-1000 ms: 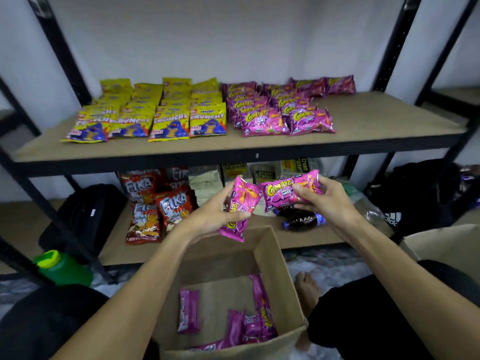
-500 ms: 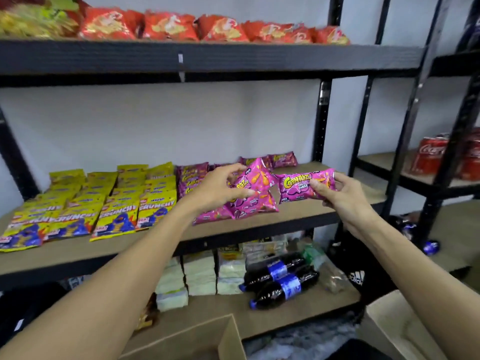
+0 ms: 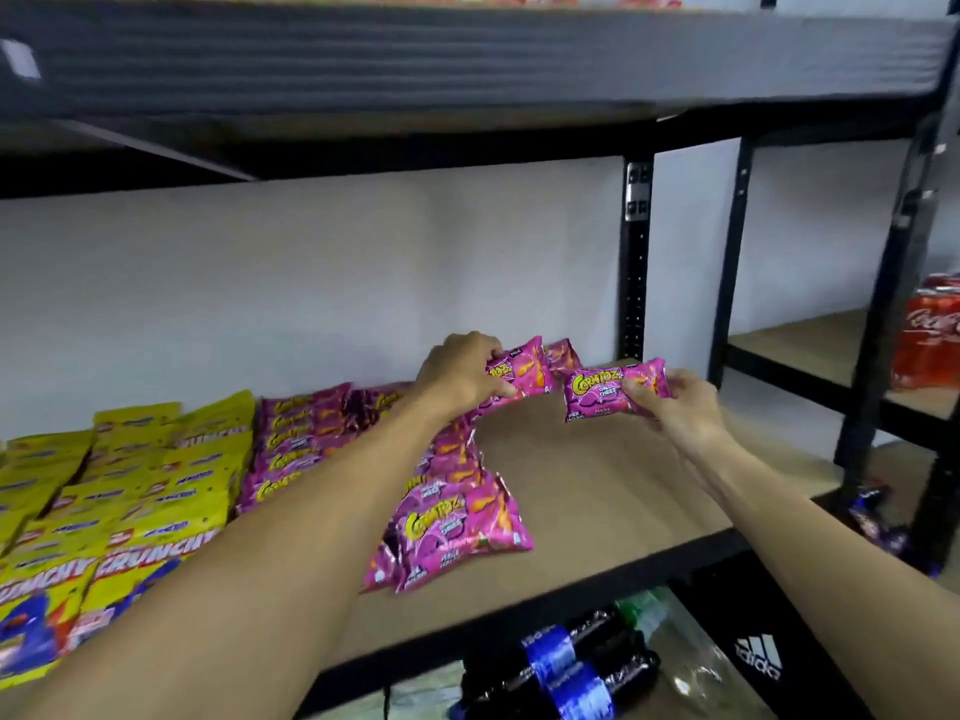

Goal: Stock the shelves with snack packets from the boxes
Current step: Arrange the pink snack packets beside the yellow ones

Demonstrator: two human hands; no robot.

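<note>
My left hand grips a pink Corntoz packet by its left end, near the back of the wooden shelf. My right hand pinches a second pink Corntoz packet by its right end, just above the bare shelf board. Both packets hang over the shelf's rear, right of the rows of pink packets lying there. The box is out of view.
Yellow Crunchy packets fill the shelf's left part. The black upper shelf hangs low overhead. Black uprights stand at the right. Dark bottles and a black bag lie below; red cans sit far right.
Both hands have risen from over the box to the shelf and reached deeper toward its back, each still holding its pink packet. The view has moved up and closer to the shelf.
</note>
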